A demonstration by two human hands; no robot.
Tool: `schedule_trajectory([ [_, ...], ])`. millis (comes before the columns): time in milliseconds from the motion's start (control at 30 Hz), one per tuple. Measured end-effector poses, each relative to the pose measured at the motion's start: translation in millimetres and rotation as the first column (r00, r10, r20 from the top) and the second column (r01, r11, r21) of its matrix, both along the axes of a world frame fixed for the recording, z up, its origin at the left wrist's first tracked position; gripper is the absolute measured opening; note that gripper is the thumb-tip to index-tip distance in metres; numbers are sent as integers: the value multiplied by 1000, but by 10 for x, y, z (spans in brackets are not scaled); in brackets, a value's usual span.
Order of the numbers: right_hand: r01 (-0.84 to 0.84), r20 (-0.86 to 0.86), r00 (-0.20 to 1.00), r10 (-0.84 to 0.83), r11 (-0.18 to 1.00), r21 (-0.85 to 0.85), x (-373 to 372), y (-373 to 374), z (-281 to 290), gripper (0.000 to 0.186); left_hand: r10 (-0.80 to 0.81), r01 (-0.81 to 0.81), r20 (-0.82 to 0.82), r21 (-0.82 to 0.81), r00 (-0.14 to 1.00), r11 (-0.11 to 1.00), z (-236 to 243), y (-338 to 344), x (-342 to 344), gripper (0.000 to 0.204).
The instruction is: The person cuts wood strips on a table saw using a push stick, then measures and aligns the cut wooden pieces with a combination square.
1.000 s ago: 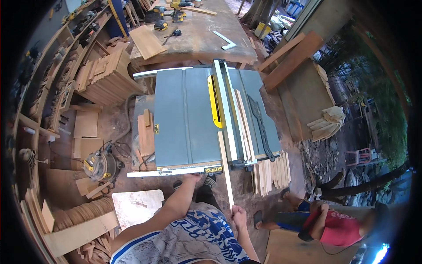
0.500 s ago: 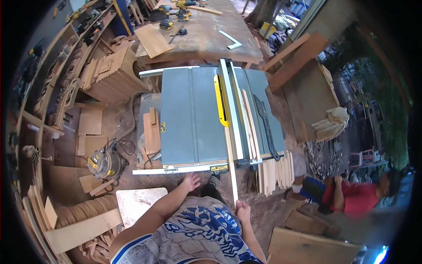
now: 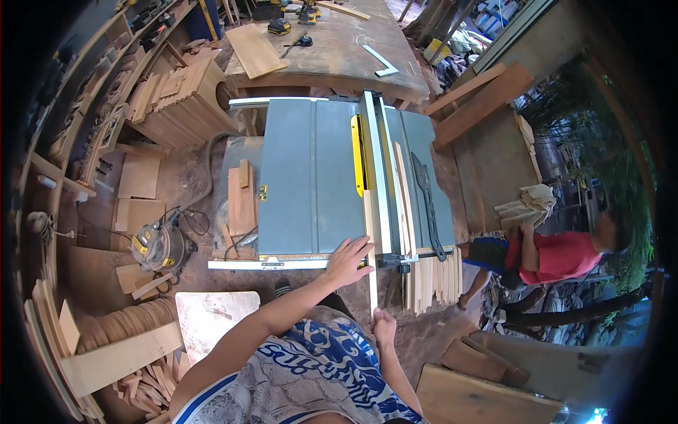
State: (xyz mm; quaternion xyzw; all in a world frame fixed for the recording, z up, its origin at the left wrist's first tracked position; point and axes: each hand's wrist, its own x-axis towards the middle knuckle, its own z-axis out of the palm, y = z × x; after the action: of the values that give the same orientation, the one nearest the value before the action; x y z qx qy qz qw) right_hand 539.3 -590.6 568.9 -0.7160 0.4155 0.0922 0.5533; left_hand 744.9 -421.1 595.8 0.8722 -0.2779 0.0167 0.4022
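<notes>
A grey table saw [image 3: 289, 177] stands in front of me, with a yellow insert [image 3: 357, 155] set in its top. A long, narrow wood strip [image 3: 373, 291] lies beside the saw's fence [image 3: 377, 169] and sticks out over the near edge. My right hand [image 3: 384, 327] is closed round the near end of this strip. At the front edge of the saw, my left hand [image 3: 348, 262] lies flat with fingers stretched, its fingertips against the strip. Thin wood strips [image 3: 405, 205] rest on the saw to the right of the fence.
Cut strips [image 3: 432, 284] are stacked by the saw's right front. A shop vacuum [image 3: 162, 246] stands on the floor at left, near a white panel [image 3: 212, 321]. Beyond the saw, a workbench [image 3: 325, 63] holds a metal square [image 3: 381, 62]. A person in red [image 3: 558, 256] is at right.
My left hand has come up and right onto the saw's front edge and the strip. The strip has slid slightly forward with my right hand. The person at right now stands more upright.
</notes>
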Motion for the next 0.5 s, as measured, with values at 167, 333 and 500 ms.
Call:
schedule_trajectory([
  [167,-26,4,1000,27,993,-116,108,23,19,37,29,-32,94,27,995,999,-127,-9,63,68],
  [333,-8,-4,1000,8,999,-47,234,10,-4,38,-39,14,179,137,983,990,-76,-1,196,79],
  [500,3,18,1000,-3,1000,26,445,-31,-12,39,-96,52,138,290,986,956,125,-6,353,91],
])
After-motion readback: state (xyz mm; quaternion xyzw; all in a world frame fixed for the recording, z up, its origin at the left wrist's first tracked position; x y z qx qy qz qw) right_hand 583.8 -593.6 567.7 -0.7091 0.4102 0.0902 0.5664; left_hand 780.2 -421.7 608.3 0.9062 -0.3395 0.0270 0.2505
